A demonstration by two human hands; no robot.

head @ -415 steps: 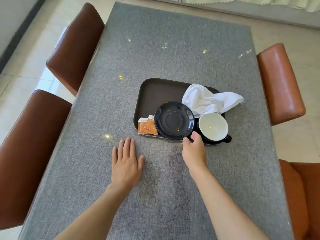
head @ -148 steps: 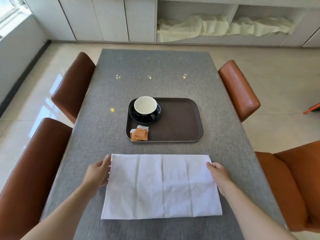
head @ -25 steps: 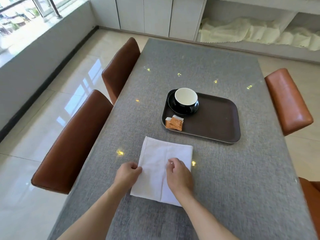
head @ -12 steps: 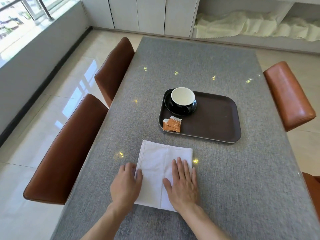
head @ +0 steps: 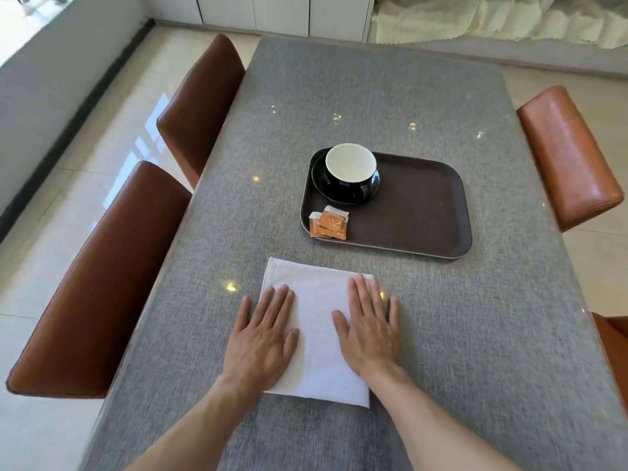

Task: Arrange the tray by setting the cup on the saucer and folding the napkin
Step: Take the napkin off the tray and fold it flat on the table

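A white napkin (head: 317,321), folded into a small rectangle, lies on the grey table in front of the dark brown tray (head: 421,212). My left hand (head: 263,334) presses flat on its left side, fingers spread. My right hand (head: 368,324) lies flat on its right side, fingers spread, partly over the napkin's right edge. Neither hand grips anything. In the tray's far left corner the black cup with a white inside (head: 350,169) stands on the black saucer (head: 372,192). Orange sachets (head: 328,222) lie in the tray's near left corner.
Two brown leather chairs (head: 112,273) stand along the table's left side, and orange-brown chairs (head: 567,154) along the right. The grey table (head: 373,90) stretches far beyond the tray. White cabinets and a shelf with pale cloth line the back wall.
Both hands have slid apart over the folded napkin, the left onto its left side and the right toward its right edge. The view has tilted down and closer.
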